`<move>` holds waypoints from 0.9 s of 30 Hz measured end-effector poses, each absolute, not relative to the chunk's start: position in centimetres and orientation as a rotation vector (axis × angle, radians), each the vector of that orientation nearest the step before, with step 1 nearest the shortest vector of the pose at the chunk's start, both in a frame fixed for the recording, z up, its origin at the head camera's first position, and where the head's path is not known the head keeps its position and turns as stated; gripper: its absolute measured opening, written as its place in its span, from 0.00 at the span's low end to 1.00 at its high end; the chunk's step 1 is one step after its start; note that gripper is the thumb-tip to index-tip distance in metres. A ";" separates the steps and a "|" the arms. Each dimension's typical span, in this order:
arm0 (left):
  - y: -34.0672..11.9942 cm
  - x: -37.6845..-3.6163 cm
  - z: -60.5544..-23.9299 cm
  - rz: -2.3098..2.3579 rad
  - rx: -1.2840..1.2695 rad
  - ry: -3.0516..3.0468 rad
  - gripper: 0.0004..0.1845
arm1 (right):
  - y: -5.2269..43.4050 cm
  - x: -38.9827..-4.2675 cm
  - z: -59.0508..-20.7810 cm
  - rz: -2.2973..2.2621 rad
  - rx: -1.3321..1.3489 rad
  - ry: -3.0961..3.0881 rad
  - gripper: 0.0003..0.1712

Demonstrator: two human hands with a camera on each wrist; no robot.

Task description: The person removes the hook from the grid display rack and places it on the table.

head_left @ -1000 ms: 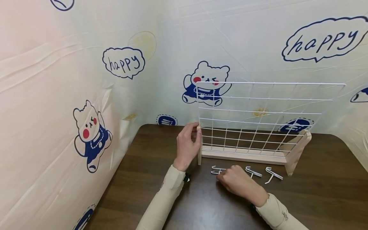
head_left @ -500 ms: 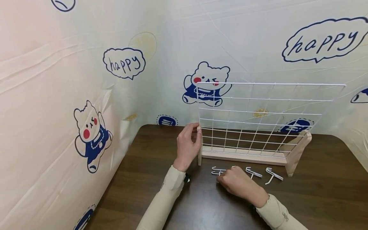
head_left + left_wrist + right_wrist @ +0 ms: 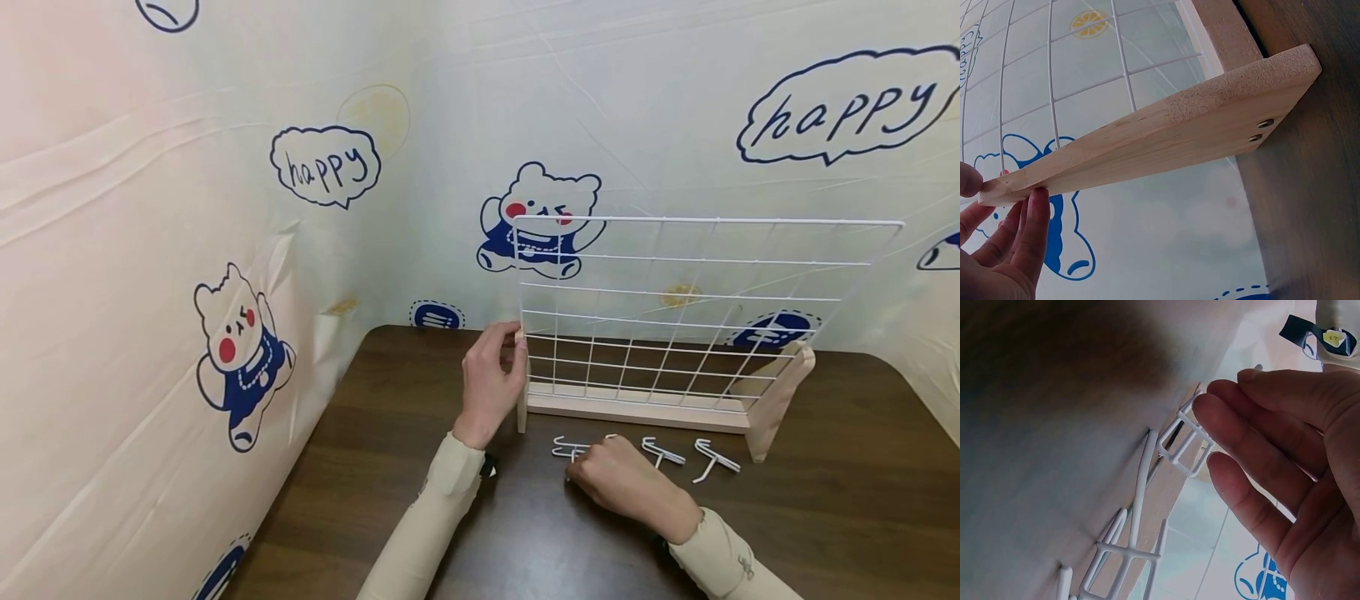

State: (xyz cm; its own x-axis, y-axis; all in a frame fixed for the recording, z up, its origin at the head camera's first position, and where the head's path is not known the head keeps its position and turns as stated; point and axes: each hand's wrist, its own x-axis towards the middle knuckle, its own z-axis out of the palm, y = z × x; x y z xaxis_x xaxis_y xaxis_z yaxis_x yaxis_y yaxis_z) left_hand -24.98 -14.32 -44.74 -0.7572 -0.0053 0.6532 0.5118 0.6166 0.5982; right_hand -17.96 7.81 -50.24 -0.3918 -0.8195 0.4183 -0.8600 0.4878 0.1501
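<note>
Your left hand [image 3: 491,383] is pinching the white wire grid's pale wooden upright [image 3: 1147,147] while your right hand's [image 3: 618,479] loosely curled fingers [image 3: 1241,434] are touching the small white wire hook [image 3: 1186,440] lying just ahead on the dark table [image 3: 825,517].

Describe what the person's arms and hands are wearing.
Both arms wear long, snug cream-beige sleeves ending at the wrists. The left hand and right hand are bare: no gloves or rings show. A small black device sits under the left wrist; a pale round fastener shows on the right sleeve.
</note>
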 end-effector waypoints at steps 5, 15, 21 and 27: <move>-14.3 -25.0 -44.7 -1.081 -0.394 -2.218 0.12 | 7.9 -18.0 -50.3 0.120 1.390 -2.301 0.19; -14.2 -25.1 -44.8 -1.074 -0.393 -2.226 0.13 | 8.0 -18.0 -50.6 0.121 1.399 -2.315 0.20; -14.2 -25.0 -44.8 -1.063 -0.389 -2.223 0.13 | 8.0 -17.9 -50.5 0.101 1.396 -2.332 0.19; -14.3 -25.1 -44.8 -1.074 -0.397 -2.212 0.12 | 8.0 -17.9 -50.5 0.110 1.394 -2.324 0.18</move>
